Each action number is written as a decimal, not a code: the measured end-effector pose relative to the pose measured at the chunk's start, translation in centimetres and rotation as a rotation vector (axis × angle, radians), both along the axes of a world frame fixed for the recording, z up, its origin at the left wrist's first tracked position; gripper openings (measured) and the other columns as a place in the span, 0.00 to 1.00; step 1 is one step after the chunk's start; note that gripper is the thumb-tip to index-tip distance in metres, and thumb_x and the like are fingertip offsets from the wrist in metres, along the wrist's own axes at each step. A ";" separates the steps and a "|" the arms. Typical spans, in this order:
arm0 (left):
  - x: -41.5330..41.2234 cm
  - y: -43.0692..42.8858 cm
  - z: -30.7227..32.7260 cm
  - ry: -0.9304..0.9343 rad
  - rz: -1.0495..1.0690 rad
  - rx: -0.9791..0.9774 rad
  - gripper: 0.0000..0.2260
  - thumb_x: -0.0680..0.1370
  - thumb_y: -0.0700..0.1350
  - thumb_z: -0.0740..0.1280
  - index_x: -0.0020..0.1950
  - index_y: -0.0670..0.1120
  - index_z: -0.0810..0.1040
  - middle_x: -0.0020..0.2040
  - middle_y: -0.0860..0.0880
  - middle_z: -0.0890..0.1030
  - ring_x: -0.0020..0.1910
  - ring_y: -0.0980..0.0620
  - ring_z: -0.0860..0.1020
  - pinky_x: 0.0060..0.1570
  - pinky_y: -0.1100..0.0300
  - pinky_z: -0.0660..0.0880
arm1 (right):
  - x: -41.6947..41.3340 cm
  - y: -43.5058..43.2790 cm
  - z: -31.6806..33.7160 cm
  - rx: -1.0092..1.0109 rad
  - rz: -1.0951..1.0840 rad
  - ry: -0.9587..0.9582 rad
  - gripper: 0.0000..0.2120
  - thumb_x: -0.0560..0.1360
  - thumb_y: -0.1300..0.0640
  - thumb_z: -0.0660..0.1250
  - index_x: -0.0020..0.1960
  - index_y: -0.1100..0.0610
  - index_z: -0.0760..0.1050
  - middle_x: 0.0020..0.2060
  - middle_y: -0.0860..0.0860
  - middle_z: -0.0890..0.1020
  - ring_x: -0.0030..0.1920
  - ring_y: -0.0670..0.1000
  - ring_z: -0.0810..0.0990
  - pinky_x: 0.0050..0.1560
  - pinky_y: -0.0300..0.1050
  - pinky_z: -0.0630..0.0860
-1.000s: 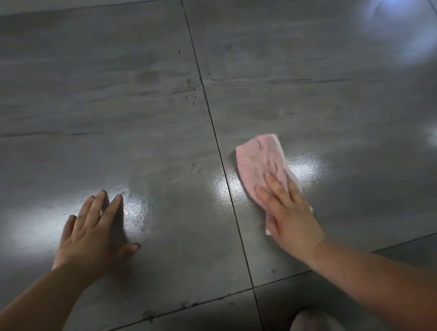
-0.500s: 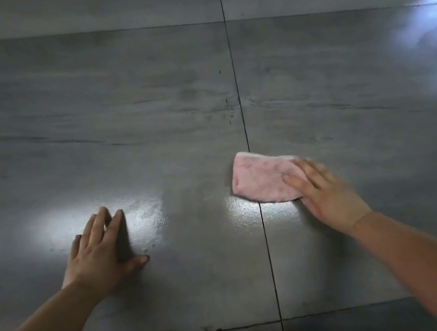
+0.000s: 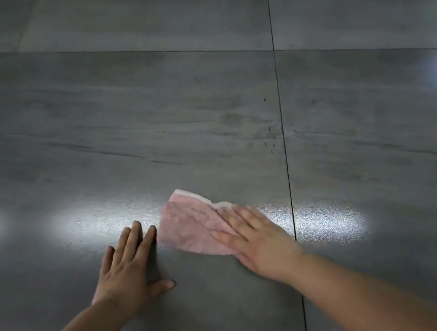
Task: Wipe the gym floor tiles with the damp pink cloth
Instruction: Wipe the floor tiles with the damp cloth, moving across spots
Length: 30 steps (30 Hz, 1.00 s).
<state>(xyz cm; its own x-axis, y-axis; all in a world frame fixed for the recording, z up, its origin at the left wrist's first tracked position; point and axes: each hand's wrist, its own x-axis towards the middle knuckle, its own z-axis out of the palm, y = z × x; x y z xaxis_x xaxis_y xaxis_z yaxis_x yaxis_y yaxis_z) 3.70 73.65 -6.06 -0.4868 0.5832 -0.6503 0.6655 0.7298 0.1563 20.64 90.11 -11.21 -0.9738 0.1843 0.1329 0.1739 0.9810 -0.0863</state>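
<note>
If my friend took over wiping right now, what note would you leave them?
Left hand: flat on the floor tile, fingers spread, holding nothing, bracing.
Right hand: palm down on the pink cloth, pressing it to the tile, blurred.
Cloth lies left of the grout line, close beside the left fingertips.
Done: cannot tell which parts are wiped; only glare shows.
Left: small dark specks by the grout line farther out, and the tiles around.

Large glossy grey floor tiles [image 3: 171, 100] (dark grout lines [image 3: 281, 125]), with bright light reflections [image 3: 98, 221].

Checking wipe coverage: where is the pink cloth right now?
In the head view, the pink cloth lies flat on the floor under the right hand, just left of the vertical tile seam, beside the left hand.
</note>
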 end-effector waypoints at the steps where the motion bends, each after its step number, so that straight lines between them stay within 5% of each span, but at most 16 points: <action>1: -0.1 -0.1 0.0 -0.004 0.002 0.004 0.49 0.70 0.61 0.65 0.65 0.44 0.27 0.64 0.57 0.29 0.65 0.61 0.31 0.74 0.53 0.38 | 0.3 1.7 0.0 0.029 -0.002 -0.025 0.21 0.70 0.51 0.55 0.62 0.49 0.65 0.59 0.54 0.80 0.58 0.58 0.79 0.53 0.54 0.78; 4: -0.2 -0.4 -0.2 -0.015 -0.001 0.018 0.49 0.70 0.61 0.65 0.67 0.44 0.28 0.64 0.57 0.28 0.65 0.61 0.30 0.73 0.54 0.37 | 2.5 7.6 -0.1 0.043 -0.290 -0.093 0.19 0.76 0.51 0.50 0.65 0.54 0.64 0.60 0.61 0.78 0.56 0.65 0.79 0.51 0.63 0.76; 9: -0.3 -0.3 -0.3 -0.003 -0.006 0.025 0.49 0.70 0.61 0.65 0.68 0.45 0.28 0.64 0.57 0.28 0.65 0.60 0.30 0.73 0.53 0.36 | 4.2 9.7 0.8 -0.080 -0.718 -0.186 0.26 0.70 0.51 0.53 0.62 0.64 0.72 0.57 0.73 0.75 0.52 0.76 0.76 0.50 0.71 0.72; 12: -0.2 -0.2 -0.2 -0.006 -0.001 0.038 0.47 0.70 0.61 0.65 0.72 0.49 0.33 0.65 0.56 0.28 0.65 0.60 0.30 0.73 0.53 0.36 | 1.6 5.7 1.5 -0.109 -0.612 -0.211 0.26 0.68 0.48 0.54 0.63 0.57 0.67 0.60 0.69 0.75 0.54 0.73 0.76 0.48 0.69 0.74; 18: -0.2 -0.2 0.1 0.012 -0.018 0.037 0.46 0.69 0.62 0.65 0.73 0.50 0.36 0.72 0.53 0.31 0.65 0.61 0.32 0.74 0.54 0.38 | -2.1 -1.3 1.9 -0.114 -0.029 -0.208 0.23 0.67 0.46 0.54 0.61 0.50 0.65 0.58 0.54 0.81 0.55 0.57 0.81 0.52 0.56 0.78; 23: -1.1 -2.3 0.7 0.022 0.082 0.153 0.50 0.53 0.72 0.48 0.63 0.47 0.27 0.66 0.57 0.30 0.67 0.62 0.33 0.71 0.62 0.36 | -0.2 5.5 1.9 0.049 -0.352 -0.326 0.21 0.74 0.45 0.51 0.61 0.55 0.67 0.58 0.61 0.80 0.56 0.64 0.80 0.57 0.63 0.71; 26: -1.5 -4.2 0.5 0.021 0.188 0.163 0.49 0.52 0.72 0.43 0.63 0.48 0.28 0.67 0.57 0.31 0.67 0.62 0.33 0.61 0.72 0.22 | -0.8 6.4 2.4 -0.085 -0.507 -0.390 0.23 0.65 0.50 0.73 0.51 0.66 0.75 0.58 0.69 0.76 0.55 0.72 0.77 0.51 0.73 0.68; 28: -1.7 -4.6 0.0 0.033 0.177 0.154 0.50 0.55 0.73 0.45 0.66 0.47 0.29 0.71 0.54 0.32 0.66 0.61 0.32 0.59 0.73 0.20 | -1.8 6.0 2.6 -0.187 -0.516 -0.359 0.24 0.56 0.61 0.81 0.46 0.68 0.74 0.54 0.72 0.78 0.48 0.73 0.79 0.39 0.69 0.76; 30: -1.8 -4.5 -0.1 0.042 0.166 0.108 0.49 0.65 0.70 0.57 0.71 0.47 0.33 0.73 0.52 0.33 0.66 0.61 0.32 0.69 0.64 0.29 | -2.3 6.0 3.0 -0.200 -0.458 -0.313 0.26 0.55 0.68 0.78 0.49 0.65 0.71 0.51 0.71 0.79 0.40 0.71 0.81 0.31 0.61 0.79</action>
